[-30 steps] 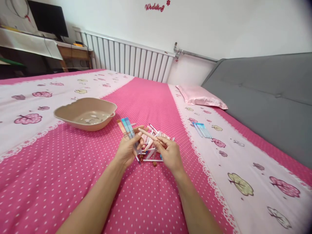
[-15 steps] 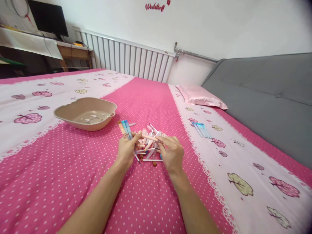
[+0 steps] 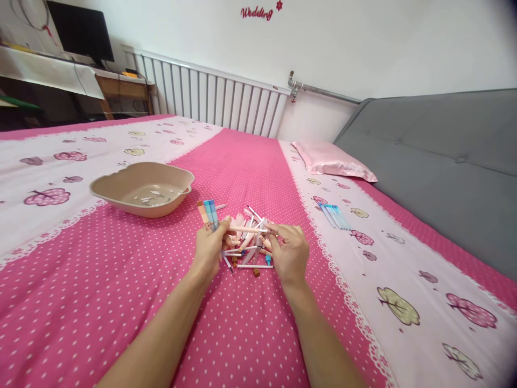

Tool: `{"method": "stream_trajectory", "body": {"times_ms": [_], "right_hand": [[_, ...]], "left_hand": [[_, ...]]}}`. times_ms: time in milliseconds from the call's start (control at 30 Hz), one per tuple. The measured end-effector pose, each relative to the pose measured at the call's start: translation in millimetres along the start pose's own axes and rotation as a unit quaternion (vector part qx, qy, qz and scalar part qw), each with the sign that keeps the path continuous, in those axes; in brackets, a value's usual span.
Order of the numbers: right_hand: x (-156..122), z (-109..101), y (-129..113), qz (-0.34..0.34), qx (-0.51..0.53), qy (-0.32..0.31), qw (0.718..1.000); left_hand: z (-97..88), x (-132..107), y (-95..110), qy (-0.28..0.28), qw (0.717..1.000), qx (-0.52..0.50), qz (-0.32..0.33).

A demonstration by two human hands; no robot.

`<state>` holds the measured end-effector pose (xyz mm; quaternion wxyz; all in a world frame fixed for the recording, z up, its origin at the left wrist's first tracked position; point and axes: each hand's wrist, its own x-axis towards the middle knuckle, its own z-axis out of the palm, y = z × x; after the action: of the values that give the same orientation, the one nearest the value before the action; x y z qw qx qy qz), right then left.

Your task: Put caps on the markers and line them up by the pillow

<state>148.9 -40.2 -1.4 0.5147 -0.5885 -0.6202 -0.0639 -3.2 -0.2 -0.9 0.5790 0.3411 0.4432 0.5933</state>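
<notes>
My left hand [image 3: 208,248] is closed around several pens [image 3: 210,210] with blue and brown ends that stick up past the thumb. Between its thumb and fingers it also grips the left end of a slim pink pen [image 3: 244,229], held nearly level. My right hand [image 3: 291,250] pinches that pen's whitish right end with thumb and forefinger; the tip is hidden by the fingers. Just below and behind the hands lies a loose pile of pen parts [image 3: 253,256]: pink barrels, white sticks with dark tips, and small brown and blue caps.
A beige basin [image 3: 121,199] with small white pieces inside stands on the pink dotted bedspread [image 3: 242,334], left of the pile. A row of blue pens [image 3: 335,215] lies to the right. Farther back are a pink pillow [image 3: 331,160] and a grey headboard [image 3: 436,140].
My right hand has moved slightly right, away from the left. More of the pink pen shows between the hands, and it lies more level. A blue cap in the pile is now uncovered.
</notes>
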Motion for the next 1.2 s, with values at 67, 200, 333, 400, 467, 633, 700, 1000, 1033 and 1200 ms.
{"method": "stream_trajectory", "body": {"times_ms": [67,200,333,400,467,633,700,1000,1033,1200], "right_hand": [[2,-2,7,0.042,-0.008,-0.018,0.999],[6,-4,22,0.144,0.007,-0.065,0.987],[4,1,21,0.248,0.231,-0.158,0.927],[1,6,17,0.258,0.314,-0.205,0.890],[-1,11,15,0.238,0.311,-0.222,0.893],[1,8,23,0.183,0.218,-0.203,0.937],[5,0,32,0.172,0.175,-0.191,0.950],[5,1,40,0.213,0.061,-0.198,0.955],[5,3,39,0.216,0.098,-0.198,0.951],[3,10,52,0.194,0.083,-0.118,0.970]], "left_hand": [[-0.4,1,0,0.028,0.999,-0.004,0.020],[-1.6,3,2,0.072,0.996,-0.025,0.055],[-1.1,3,2,0.070,0.996,-0.030,0.050],[0.3,1,1,0.054,0.997,-0.025,0.047],[2.0,-1,0,0.028,0.999,-0.024,0.035],[-0.7,3,0,0.016,0.999,-0.009,0.028],[-6.5,9,1,0.056,0.997,-0.009,0.059],[-14.1,20,-2,0.150,0.984,0.018,0.089],[-13.0,18,-2,0.130,0.988,0.023,0.085],[-12.2,13,-2,0.094,0.984,0.071,0.132]]}}
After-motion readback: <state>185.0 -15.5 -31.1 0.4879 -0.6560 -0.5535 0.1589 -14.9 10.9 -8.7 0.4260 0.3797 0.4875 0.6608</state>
